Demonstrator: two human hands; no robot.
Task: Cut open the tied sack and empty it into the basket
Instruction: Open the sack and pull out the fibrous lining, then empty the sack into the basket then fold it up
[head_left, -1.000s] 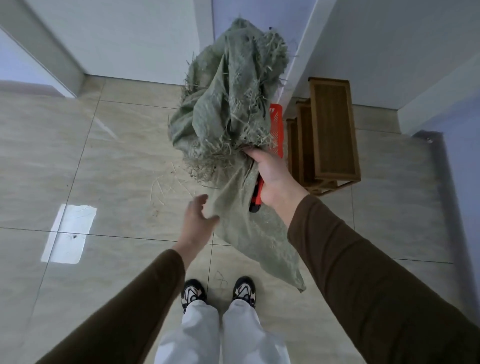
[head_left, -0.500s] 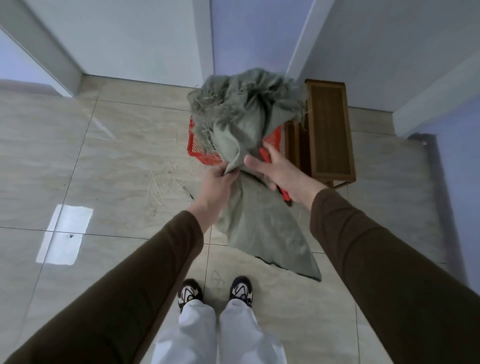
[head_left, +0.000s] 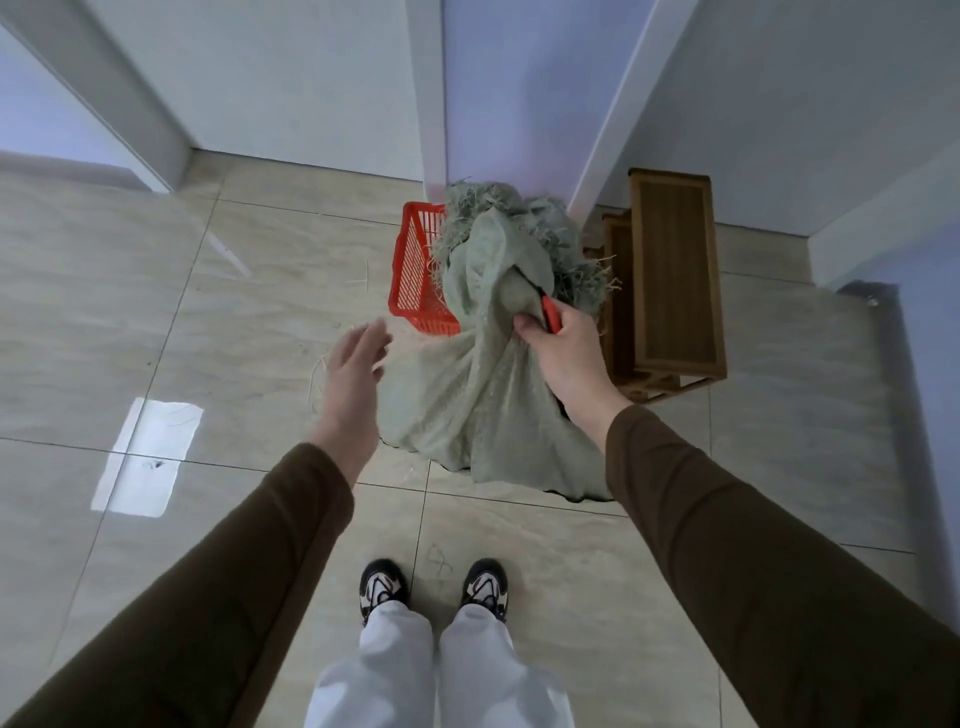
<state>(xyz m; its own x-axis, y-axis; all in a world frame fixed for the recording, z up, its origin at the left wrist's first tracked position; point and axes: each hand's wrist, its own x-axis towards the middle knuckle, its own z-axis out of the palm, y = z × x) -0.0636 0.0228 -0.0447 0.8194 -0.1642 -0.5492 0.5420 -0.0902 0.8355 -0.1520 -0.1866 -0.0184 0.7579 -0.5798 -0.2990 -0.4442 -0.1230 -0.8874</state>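
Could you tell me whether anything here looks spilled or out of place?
Yes: loose straw lies on the floor tiles left of the red basket, outside it. The sack trails onto the floor.

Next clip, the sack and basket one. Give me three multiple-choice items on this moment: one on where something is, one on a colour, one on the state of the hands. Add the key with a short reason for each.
1. Where does the wooden stool stand relative to the basket?
A. To its right, by the wall
B. To its left
C. Inside it

2. What colour is the basket?
A. Blue
B. Red
C. White

3. Which of the hands grips the sack?
A. The left hand only
B. Both
C. The right hand only

Key:
1. A: the stool sits on the far side of the sack from the basket, against the wall corner.
2. B: its slatted side shows bright red left of the sack's frayed mouth.
3. C: the right hand bunches the cloth together with a red-handled tool, while the left hand hangs open beside the sack.
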